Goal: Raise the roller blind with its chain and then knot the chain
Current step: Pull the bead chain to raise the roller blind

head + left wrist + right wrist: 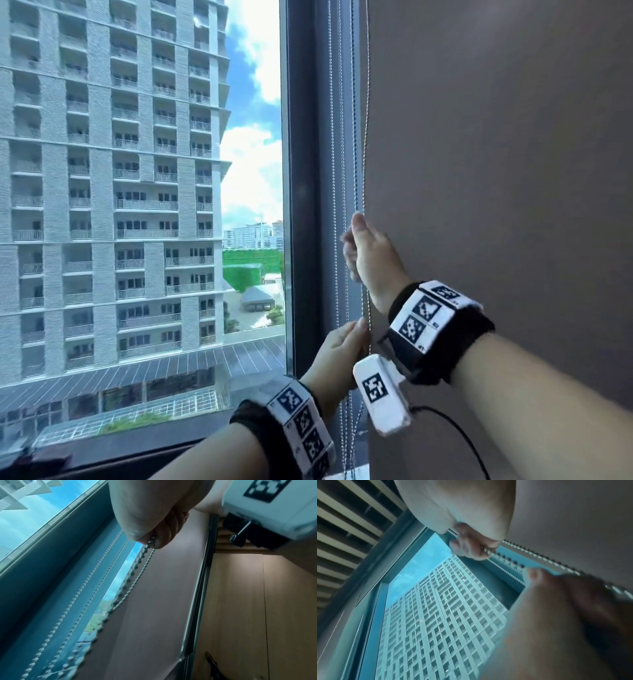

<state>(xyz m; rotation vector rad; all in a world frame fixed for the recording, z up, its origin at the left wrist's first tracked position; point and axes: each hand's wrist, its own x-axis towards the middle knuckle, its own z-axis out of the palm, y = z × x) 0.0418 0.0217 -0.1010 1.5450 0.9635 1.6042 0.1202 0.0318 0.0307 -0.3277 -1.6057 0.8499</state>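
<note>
Hanging beside the window frame (pixel 305 171): chain (pixel 365 137), at the lowered blind (pixel 496 154) edge. I note right hand (pixel 368 253) clamped on it, left hand (pixel 342 353) pinching lower.

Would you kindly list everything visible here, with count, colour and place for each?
Chain: several silver beaded strands, hanging between window frame and blind.
Blind: one, grey-brown, lowered on the right.
Window frame: one, dark grey, centre.
Tower block: one, pale grey, outside on the left.
Sky: blue with white clouds, beyond the glass.
Wood floor: light brown, below, in the left wrist view.
Wrist bands: two, black with white marker tags, on the forearms.
Cable: one, black, below the right wrist.
Right hand: higher up, grip on the chain.
Left hand: lower down, pinching the chain.
</note>
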